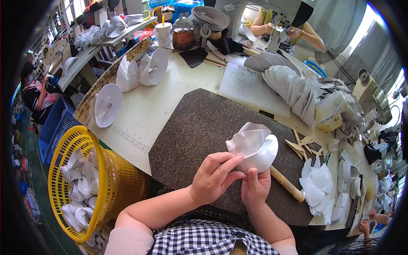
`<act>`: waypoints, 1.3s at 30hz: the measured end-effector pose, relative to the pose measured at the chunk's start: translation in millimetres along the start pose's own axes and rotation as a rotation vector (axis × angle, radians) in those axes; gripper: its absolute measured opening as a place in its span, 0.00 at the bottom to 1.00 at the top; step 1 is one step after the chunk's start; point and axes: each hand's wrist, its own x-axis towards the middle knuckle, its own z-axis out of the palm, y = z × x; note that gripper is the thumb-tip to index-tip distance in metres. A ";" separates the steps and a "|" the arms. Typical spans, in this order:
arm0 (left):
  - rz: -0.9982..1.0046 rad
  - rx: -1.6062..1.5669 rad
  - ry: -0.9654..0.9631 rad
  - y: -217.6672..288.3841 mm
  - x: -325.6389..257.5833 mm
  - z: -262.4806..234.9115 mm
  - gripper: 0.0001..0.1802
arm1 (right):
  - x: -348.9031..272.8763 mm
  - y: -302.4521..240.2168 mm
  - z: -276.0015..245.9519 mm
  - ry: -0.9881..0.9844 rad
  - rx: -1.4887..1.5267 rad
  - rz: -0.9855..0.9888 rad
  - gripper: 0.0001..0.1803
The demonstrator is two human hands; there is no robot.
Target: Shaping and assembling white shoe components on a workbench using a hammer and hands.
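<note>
Above a dark speckled slab (191,131), both hands hold a white shoe upper (250,142), curved like a cup, with a matte fabric-like side and a smooth glossy side. My left hand (217,176) pinches its lower left edge between thumb and fingers. My right hand (256,186) grips it from below on the right, thumb in front; its other fingers are mostly hidden behind the piece. Just right of that hand, a wooden handle (287,183) lies on the slab, its far end hidden.
Left stands a yellow basket (101,178) of white pieces. More shaped uppers (107,105) rest on the table's left. To the right are glossy white pieces (316,185), wooden sticks (299,146) and stacked uppers (293,87). A person works at a sewing machine (276,38) opposite.
</note>
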 end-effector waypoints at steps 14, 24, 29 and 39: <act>-0.047 0.005 -0.274 -4.8 8.6 -27.7 0.13 | -1.0 -12.1 -24.2 -0.132 -0.390 -0.041 0.17; 0.279 0.281 -0.658 -19.0 2.3 -60.9 0.06 | 3.0 -38.3 1.2 -0.323 -0.395 0.423 0.19; 0.090 0.153 -0.546 -32.0 -6.4 -58.3 0.11 | -4.8 -20.8 -0.1 -0.094 -0.434 0.500 0.20; -0.052 0.067 -0.595 -14.9 -0.7 -62.4 0.28 | -8.6 -15.4 -2.8 -0.225 -0.364 0.541 0.19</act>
